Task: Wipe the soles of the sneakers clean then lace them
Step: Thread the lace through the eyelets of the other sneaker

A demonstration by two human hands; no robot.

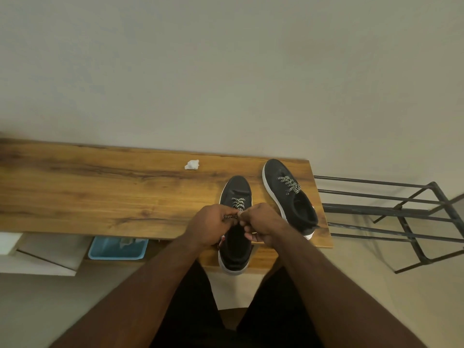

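Observation:
Two black sneakers with white soles stand upright on a wooden table [100,187]. The near sneaker [237,189] sits at the front edge, its heel over the edge, toe pointing away. My left hand [213,226] pinches an end of its black-and-white lace [231,217] above the tongue. My right hand [261,223] is curled over the same spot, fingers closed on the lace; what it holds is mostly hidden. The other sneaker [288,194] lies to the right, laced, with nothing touching it. A crumpled white tissue [192,164] lies near the back edge.
A black metal rack [391,214] stands just right of the table's end. A blue plastic tray [118,248] sits below the front edge at the left, next to a white box [37,254]. A plain wall runs behind the table.

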